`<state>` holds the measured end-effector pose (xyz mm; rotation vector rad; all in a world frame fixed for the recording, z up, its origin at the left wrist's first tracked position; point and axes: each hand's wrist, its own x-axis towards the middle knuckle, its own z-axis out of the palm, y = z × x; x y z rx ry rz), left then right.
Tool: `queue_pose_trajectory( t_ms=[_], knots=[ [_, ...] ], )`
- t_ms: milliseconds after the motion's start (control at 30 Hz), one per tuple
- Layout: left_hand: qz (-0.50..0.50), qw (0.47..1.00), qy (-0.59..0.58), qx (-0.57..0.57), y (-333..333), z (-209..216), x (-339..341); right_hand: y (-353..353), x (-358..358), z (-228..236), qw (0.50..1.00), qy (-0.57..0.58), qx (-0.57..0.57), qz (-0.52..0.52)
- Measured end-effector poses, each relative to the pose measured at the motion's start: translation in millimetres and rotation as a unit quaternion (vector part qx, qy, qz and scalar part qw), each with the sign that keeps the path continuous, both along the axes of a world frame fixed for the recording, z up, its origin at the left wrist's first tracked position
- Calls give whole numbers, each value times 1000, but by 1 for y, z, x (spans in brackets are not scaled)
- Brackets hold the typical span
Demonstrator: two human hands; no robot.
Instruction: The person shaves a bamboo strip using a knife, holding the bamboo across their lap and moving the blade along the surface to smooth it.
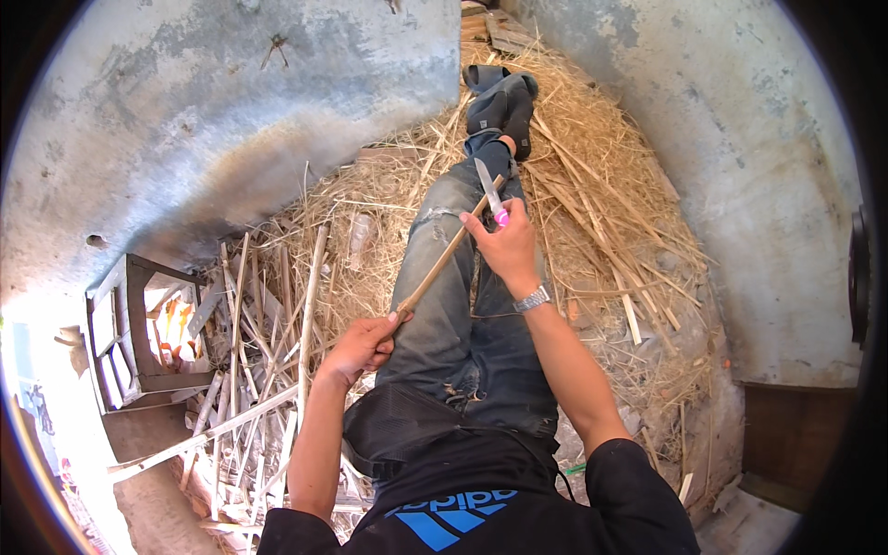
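Note:
A thin, light brown strip of wood or bamboo [439,264] slants across my outstretched legs, its far end up and to the right. Its near end is gripped by my left hand [363,346], fingers closed round it above my thigh. My right hand [507,248] is closed on a knife [487,183] with a pink handle, the blade pointing away from me. That blade lies against or just over the strip near its far end; I cannot tell if it touches. The right thumb rests by the strip.
Wood shavings [601,139] cover the ground around my legs. Cut strips [264,342] lie piled at left, beside a dark metal frame [139,324] with orange glow inside. Grey walls [305,83] rise left and right. A brown board [795,439] stands at lower right.

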<state>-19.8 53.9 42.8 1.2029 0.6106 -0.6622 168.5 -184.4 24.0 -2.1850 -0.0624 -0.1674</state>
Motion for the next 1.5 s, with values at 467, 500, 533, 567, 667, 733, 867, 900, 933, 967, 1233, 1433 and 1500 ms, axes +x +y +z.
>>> queue_pose_trajectory(
  t_ms=[467, 500, 533, 567, 667, 733, 867, 900, 933, 967, 1233, 1433, 1500],
  knots=[
    [-15, 997, -27, 76, 0, -9, -1, -7, -16, -22, 993, 26, 59, 100],
    [-16, 996, -29, 84, 0, -10, -1, -10, -7, -23, 995, 24, 34, 90],
    [-16, 995, -31, 91, -1, -11, -1, -13, 1, -23, 996, 22, 9, 81],
    [-17, 994, -33, 99, -1, -12, -1, -14, 5, -25, 997, 20, -16, 71],
    [-2, 995, -12, 101, -9, -6, 5, 0, -26, -43, 987, -11, 4, 158],
    [7, 995, -15, 95, -7, -9, 4, 16, -73, -34, 971, -16, 14, 238],
    [13, 995, -36, 96, -8, -10, 0, 16, -78, -9, 964, 59, -106, 239],
    [6, 991, -59, 118, -10, -13, -1, 12, -58, -20, 975, 20, -90, 200],
    [1, 987, -81, 139, -10, -21, -2, 7, -38, -27, 984, -20, -74, 163],
    [-4, 982, -104, 159, -11, -25, -3, -1, -16, -28, 988, -3, -78, 133],
    [14, 981, -102, 162, -15, -26, -4, 17, -98, -4, 945, 108, -117, 286],
    [18, 986, -64, 151, -17, -16, 1, -20, -5, -29, 994, 34, -69, 81],
    [16, 985, -65, 156, -15, -14, 3, -18, -6, -35, 993, 15, -54, 105]
  ],
)
